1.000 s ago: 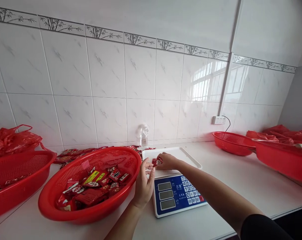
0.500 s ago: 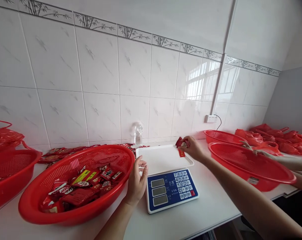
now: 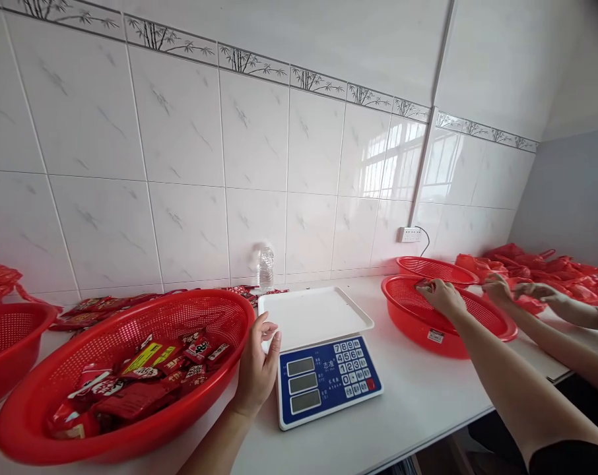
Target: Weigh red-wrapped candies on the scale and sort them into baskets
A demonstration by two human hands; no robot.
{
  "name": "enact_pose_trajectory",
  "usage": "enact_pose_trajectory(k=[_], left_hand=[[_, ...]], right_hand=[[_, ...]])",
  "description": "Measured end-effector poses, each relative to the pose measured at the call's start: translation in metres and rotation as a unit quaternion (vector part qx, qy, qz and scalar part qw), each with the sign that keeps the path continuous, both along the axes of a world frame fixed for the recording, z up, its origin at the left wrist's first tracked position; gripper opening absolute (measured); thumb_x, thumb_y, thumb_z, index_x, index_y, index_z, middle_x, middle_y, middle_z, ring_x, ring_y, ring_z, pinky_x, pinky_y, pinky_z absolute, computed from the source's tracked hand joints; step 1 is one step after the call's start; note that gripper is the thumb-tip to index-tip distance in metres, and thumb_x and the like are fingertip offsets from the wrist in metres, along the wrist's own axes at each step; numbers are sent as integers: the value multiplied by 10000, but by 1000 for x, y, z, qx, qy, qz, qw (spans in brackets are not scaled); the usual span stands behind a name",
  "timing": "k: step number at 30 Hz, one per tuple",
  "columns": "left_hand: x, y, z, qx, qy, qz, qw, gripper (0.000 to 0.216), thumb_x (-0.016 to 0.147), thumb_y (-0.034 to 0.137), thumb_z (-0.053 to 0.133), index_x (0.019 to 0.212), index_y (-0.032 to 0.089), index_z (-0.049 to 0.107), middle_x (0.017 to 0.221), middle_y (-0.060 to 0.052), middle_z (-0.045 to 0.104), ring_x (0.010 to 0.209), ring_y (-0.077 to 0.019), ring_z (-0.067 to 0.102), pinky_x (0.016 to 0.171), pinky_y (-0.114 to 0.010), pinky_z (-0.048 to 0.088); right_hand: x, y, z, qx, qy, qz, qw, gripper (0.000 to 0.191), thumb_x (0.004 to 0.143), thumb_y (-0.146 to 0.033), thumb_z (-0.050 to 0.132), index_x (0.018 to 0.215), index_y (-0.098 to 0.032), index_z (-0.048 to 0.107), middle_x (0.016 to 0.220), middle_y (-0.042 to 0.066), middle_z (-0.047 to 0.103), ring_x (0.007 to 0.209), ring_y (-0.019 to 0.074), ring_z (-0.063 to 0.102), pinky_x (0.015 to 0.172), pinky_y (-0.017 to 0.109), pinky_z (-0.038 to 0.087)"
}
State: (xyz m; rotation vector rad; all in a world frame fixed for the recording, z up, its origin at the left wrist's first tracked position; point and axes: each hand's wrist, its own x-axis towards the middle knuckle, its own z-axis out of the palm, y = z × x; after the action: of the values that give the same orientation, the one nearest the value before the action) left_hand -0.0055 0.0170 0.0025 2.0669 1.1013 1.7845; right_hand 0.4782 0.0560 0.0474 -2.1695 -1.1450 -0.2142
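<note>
Right hand (image 3: 442, 298) over the basket (image 3: 402, 320) at right of centre, left hand (image 3: 257, 359) slack beside the scale (image 3: 329, 379).

A sliver of what seems to be a small packet (image 3: 424, 286) shows at the right fingertips, above the basket's near-left rim; the fingers are bent down around it, but whether they pinch it or are letting go, I cannot tell. The left fingers are loosely curled around nothing, near the rim of the big basket (image 3: 12, 425) at lower left, where more red packets (image 3: 140, 396) lie heaped. These look light, soft and a little slippery, with contents that might crush; a gentle finger-and-thumb hold on a flat end or sealed edge should suit.
</note>
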Motion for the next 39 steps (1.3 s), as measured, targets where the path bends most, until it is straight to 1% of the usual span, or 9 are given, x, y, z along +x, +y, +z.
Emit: enact_pose_trajectory(k=[4, 9, 13, 16, 21, 26, 29, 33, 39], left_hand=[[0, -1, -3, -2, -1, 5, 1000, 444, 946, 349, 472, 1350, 211, 353, 1079, -93, 582, 1019, -214, 599, 906, -434, 502], [6, -4, -3, 11, 15, 25, 1000, 425, 954, 324, 453, 1348, 211, 338, 1085, -96, 583, 1016, -209, 603, 870, -404, 517], [5, -26, 15, 82, 97, 62, 990, 408, 938, 258, 478, 1330, 219, 372, 1157, -106, 577, 1099, -222, 571, 934, -411, 487], [-13, -57, 36, 122, 202, 122, 964, 366, 908, 228, 514, 1271, 244, 469, 1187, -86, 588, 1146, -239, 546, 986, -408, 452], [-78, -98, 46, 35, 336, 261, 904, 358, 882, 291, 528, 1237, 250, 540, 1168, -85, 643, 1082, -278, 594, 921, -428, 471], [-121, -122, 25, -114, 455, 318, 824, 232, 794, 143, 533, 964, 241, 657, 853, -56, 716, 779, -275, 657, 695, -387, 486], [-121, -145, 2, -78, 458, 332, 821, 230, 768, 93, 498, 869, 235, 648, 793, -47, 696, 746, -259, 635, 693, -374, 467], [-118, -169, -24, 0, 436, 352, 828, 302, 785, 66, 457, 982, 219, 628, 876, -47, 703, 777, -236, 637, 750, -371, 451], [-110, -152, -5, -60, 436, 363, 821, 221, 822, 131, 479, 951, 220, 636, 838, -57, 694, 784, -251, 622, 712, -373, 439]], right_hand=[[-17, 8, -12, -4, -14, 41, 999, 503, 807, -483, 525, 1193, -165, 581, 1210, 214, 548, 1132, 433, 497, 805, 606, 433], [-99, 18, -20, 75, -70, 195, 975, 411, 862, -440, 495, 1198, -225, 593, 1264, 120, 555, 1166, 332, 489, 921, 512, 416], [-177, 14, -36, 167, -76, 305, 934, 350, 873, -444, 513, 1156, -265, 615, 1200, 61, 610, 1097, 261, 549, 918, 429, 443], [-206, 2, -51, 256, -42, 321, 911, 333, 906, -453, 466, 1086, -229, 632, 1107, 70, 646, 1036, 234, 582, 905, 393, 457], [-197, -14, -74, 365, 62, 264, 891, 381, 907, -474, 456, 973, -150, 646, 952, 109, 671, 919, 239, 623, 833, 373, 483], [-190, -25, -76, 337, 166, 208, 903, 328, 828, -458, 551, 977, -202, 690, 891, 52, 704, 877, 240, 655, 874, 359, 472], [-194, -31, -70, 312, 191, 185, 912, 288, 818, -431, 556, 975, -231, 691, 875, 35, 709, 907, 246, 659, 919, 355, 456], [-197, -33, -68, 285, 208, 202, 913, 281, 803, -442, 547, 952, -244, 681, 885, 36, 710, 938, 258, 655, 923, 367, 456], [-196, -31, -73, 258, 213, 214, 918, 286, 787, -449, 536, 944, -254, 674, 892, 37, 709, 941, 265, 656, 935, 389, 446]])
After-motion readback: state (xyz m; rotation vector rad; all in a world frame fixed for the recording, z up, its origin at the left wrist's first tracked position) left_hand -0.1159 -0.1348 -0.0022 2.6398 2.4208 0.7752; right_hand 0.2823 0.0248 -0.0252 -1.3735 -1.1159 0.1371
